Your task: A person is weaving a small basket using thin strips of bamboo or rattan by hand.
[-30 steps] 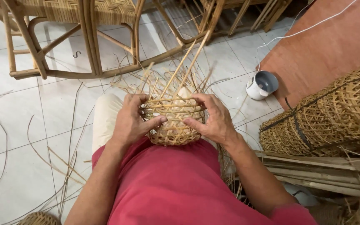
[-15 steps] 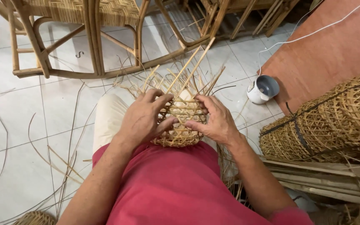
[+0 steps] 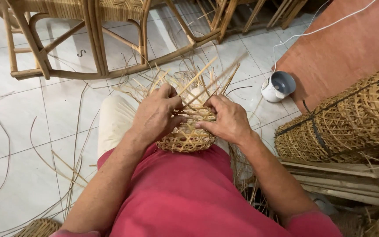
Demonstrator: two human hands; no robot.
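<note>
A small half-woven rattan basket (image 3: 186, 138) rests on my lap against my red shirt, with loose cane strips (image 3: 207, 74) sticking up and fanning out from its open top. My left hand (image 3: 154, 115) lies over the basket's left side, fingers curled into the strips at the rim. My right hand (image 3: 224, 119) holds the right side, its fingertips pinching strips near the middle of the opening. Both hands touch the weave; the inside of the basket is hidden by them.
A rattan chair frame (image 3: 88, 39) stands on the white tiled floor ahead. A white and grey cup-like container (image 3: 278, 86) sits at the edge of a brown mat (image 3: 347, 48). Rolled woven cane mesh (image 3: 352, 118) and cane poles lie to my right. Loose strips litter the floor (image 3: 44, 149).
Both hands have shifted up from the basket's sides to its rim. My left hand has come over the top, and the fingers now work among the upright strips.
</note>
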